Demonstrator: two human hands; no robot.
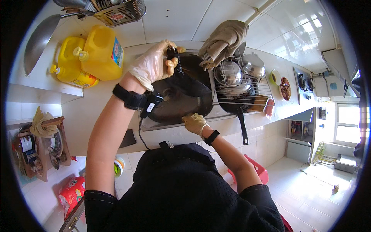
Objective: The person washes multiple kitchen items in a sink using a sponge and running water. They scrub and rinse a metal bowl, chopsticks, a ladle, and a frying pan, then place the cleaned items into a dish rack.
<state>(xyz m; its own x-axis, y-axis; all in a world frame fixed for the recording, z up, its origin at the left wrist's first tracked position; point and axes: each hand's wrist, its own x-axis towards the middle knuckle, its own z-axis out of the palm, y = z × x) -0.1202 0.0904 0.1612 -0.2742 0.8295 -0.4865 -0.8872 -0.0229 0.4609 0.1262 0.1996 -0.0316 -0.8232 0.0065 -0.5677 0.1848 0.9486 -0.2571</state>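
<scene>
A large dark wok (pixel 181 108) lies tilted in the sink (pixel 147 123) before me. My left hand (pixel 158 62), in a thin whitish glove, is closed around a black handle (pixel 174 53) above the sink's far side; the handle runs down towards the dark metal, and where it joins is hard to make out. On the near side my right hand (pixel 196 123), in a similar glove, is curled against the wok's near rim. Its fingertips are partly hidden, so whether it grips the rim or holds something small does not show.
Right of the sink, a wire rack (pixel 243 100) bears steel bowls (pixel 252 65) and a black-handled pan (pixel 243 127). A brown cloth (pixel 224 40) hangs behind. Yellow jugs (pixel 101 52) stand at the left; a dark phone-like slab (pixel 127 139) lies near the front edge.
</scene>
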